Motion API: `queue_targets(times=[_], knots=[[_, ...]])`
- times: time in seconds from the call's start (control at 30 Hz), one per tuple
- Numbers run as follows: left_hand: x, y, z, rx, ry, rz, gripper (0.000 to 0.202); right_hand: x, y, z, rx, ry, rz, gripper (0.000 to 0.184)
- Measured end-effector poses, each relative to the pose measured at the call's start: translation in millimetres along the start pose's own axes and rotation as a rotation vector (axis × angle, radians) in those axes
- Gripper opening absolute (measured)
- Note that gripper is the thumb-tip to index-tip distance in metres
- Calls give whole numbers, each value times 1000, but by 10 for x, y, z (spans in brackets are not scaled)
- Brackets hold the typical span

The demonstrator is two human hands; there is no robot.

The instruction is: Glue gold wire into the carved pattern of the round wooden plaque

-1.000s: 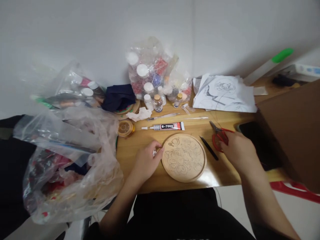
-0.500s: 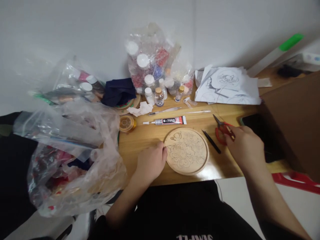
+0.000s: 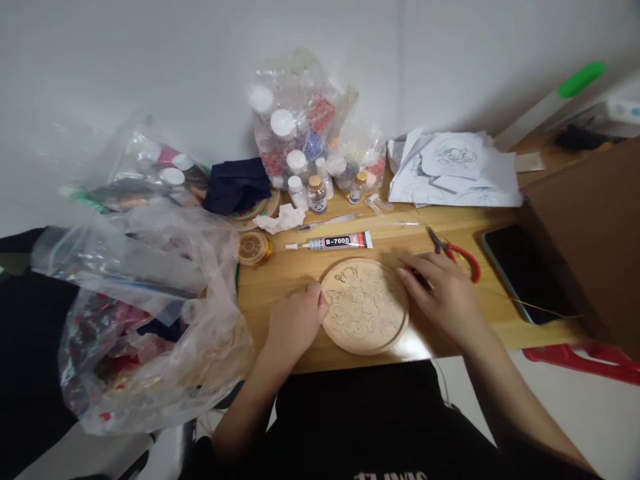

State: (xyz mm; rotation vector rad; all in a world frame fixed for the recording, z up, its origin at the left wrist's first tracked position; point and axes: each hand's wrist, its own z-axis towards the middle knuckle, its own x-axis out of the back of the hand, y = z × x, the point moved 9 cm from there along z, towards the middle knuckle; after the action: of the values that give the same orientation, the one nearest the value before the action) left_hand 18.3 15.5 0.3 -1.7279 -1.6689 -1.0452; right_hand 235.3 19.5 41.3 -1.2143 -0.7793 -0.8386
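A round wooden disc [image 3: 364, 307] with a carved flower pattern lies near the table's front edge. My left hand [image 3: 294, 325] rests curled at its left rim, thumb touching the wood; what the fingers enclose is hidden. My right hand [image 3: 447, 298] lies at the disc's right rim. Its fingers are stretched out over black tweezers [image 3: 423, 282], of which only a dark bit shows. Red-handled scissors [image 3: 459, 253] lie loose just beyond that hand. A B-7000 glue tube [image 3: 334, 242] lies behind the disc.
Crumpled plastic bags [image 3: 150, 313] of supplies fill the left side. A bag of bead jars [image 3: 300, 133] and small bottles stand at the back wall. Sketch papers [image 3: 453, 170], a dark phone [image 3: 520, 270] and a cardboard box [image 3: 595, 240] sit right. A wire spool [image 3: 254, 248] lies left of the glue.
My right hand has let go of the red scissors and moved left onto the tweezers beside the disc. The scissors now lie on the table. My left hand stays at the disc's left rim.
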Motion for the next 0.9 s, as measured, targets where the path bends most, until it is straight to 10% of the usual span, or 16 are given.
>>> queue_targets(times=[0.57, 0.9], knots=[[-105, -119, 6, 11, 79, 40, 24, -271, 31, 91, -163, -105, 333, 20], [-31, -71, -17, 22, 118, 87, 27, -162, 41, 43, -143, -4, 35, 23]])
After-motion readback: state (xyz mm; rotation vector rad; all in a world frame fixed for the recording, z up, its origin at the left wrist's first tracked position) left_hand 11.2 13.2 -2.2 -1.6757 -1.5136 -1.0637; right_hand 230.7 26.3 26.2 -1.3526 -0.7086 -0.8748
